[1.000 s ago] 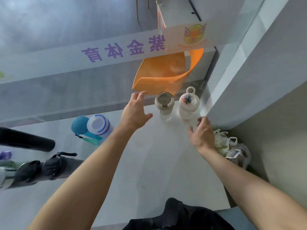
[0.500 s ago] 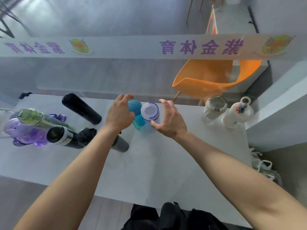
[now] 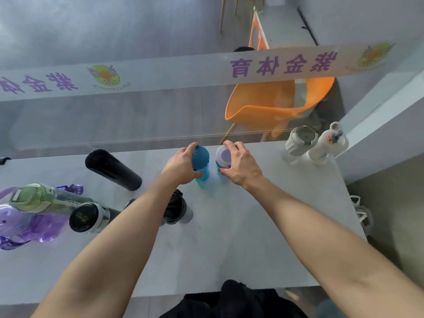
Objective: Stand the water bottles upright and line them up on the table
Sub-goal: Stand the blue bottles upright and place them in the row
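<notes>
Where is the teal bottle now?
In the head view, the teal bottle stands mid-table near the far edge, gripped by the left hand, just beside the white-capped bottle in the right hand.

Only one cam here: head-worn wide-angle, close in, tilted forward and steeply down over the table (image 3: 229, 253). Left hand (image 3: 181, 167) and right hand (image 3: 241, 167) land centre, orange chair (image 3: 263, 106) at 1 o'clock.

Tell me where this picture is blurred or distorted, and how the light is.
Head view: motion blur smears the left grip, the teal bottle and the white-capped bottle; head view: the wide lens stretches the purple bottle at the left edge; head view: soft, even light, faint shadows on the table.
</notes>
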The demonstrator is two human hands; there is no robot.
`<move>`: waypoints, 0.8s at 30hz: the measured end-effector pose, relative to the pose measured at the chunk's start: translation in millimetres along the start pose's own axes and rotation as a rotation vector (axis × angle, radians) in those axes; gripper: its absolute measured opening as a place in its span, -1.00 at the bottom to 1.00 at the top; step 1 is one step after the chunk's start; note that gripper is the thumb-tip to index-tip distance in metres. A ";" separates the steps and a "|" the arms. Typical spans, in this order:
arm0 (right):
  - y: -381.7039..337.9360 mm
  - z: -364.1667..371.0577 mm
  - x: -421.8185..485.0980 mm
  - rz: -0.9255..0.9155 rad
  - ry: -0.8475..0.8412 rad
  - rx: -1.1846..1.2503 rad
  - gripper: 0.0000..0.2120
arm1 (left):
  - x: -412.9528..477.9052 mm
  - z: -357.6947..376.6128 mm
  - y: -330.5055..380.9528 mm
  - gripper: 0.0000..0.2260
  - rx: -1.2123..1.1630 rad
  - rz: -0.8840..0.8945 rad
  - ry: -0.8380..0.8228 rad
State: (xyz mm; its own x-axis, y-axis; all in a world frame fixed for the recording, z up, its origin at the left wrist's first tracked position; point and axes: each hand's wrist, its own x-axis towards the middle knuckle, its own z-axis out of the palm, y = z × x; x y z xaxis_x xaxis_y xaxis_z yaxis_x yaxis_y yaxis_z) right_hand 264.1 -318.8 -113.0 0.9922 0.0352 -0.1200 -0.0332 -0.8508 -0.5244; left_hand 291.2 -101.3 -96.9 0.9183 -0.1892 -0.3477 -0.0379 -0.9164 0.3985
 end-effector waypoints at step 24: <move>39.5 6.0 -79.6 -0.293 -0.288 -0.153 -0.11 | -52.4 50.9 46.3 -0.71 -0.179 -0.091 -0.157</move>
State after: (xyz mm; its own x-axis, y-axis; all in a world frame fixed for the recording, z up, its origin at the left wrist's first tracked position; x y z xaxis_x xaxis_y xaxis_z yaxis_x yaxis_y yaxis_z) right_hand 183.1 -352.1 -129.2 0.8820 0.4130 -0.2268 0.2844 -0.8504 -0.4427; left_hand 221.3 -151.8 -103.4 0.8419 -0.1737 -0.5109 0.1255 -0.8578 0.4985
